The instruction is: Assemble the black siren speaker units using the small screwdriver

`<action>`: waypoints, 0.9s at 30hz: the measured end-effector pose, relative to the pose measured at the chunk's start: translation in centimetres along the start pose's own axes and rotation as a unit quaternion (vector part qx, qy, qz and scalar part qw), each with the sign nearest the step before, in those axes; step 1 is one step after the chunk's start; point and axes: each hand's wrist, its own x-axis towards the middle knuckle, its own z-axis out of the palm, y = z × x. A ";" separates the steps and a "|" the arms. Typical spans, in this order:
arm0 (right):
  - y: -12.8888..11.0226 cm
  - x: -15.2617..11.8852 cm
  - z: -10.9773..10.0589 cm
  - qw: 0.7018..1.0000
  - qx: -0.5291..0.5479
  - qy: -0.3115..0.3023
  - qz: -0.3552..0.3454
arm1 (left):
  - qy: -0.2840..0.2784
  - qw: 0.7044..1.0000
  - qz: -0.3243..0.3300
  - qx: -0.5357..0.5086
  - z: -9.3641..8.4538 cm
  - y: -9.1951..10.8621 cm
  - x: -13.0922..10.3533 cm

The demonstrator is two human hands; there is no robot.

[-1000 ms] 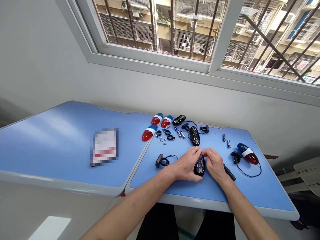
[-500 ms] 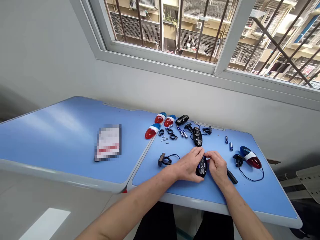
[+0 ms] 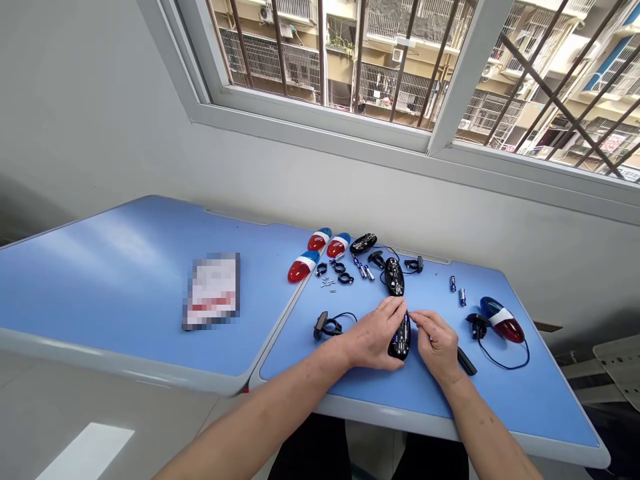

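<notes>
My left hand (image 3: 373, 339) grips a black oval light housing (image 3: 401, 345) from its left side, thumb at the near end and fingers over the far end. The housing lies open side up, showing its inner parts and something blue, probably a battery. My right hand (image 3: 437, 343) has its thumb and forefinger pinched together at the housing's right edge; whatever is between them is hidden. Just beyond my left fingers lies a second open black housing (image 3: 395, 277). A black clamp with a cable (image 3: 325, 325) rests left of my left hand, and a black bar-shaped object (image 3: 467, 362) lies right of my right wrist.
At the back are red, white and blue covers (image 3: 303, 267), a third housing (image 3: 363, 243), black ring clamps (image 3: 345, 278), small screws (image 3: 329, 283) and batteries (image 3: 360, 266). Two batteries (image 3: 462, 297) and a covered, cabled light (image 3: 503, 320) lie right. A blurred packet (image 3: 213, 290) occupies the left table.
My right fingertips have shifted slightly along the housing's edge, toward me, and more of the housing's inside shows. My left hand keeps its hold. The view has tilted a little.
</notes>
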 end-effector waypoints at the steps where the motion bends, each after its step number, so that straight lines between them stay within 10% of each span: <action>1: -0.1 0.0 0.0 1.000 -0.001 0.000 -0.002 | -0.001 1.000 0.000 0.002 0.0 0.0 0.0; 27: -0.7 0.2 0.2 0.998 -0.027 -0.036 0.035 | -0.018 1.000 0.002 0.016 0.6 -0.2 -0.1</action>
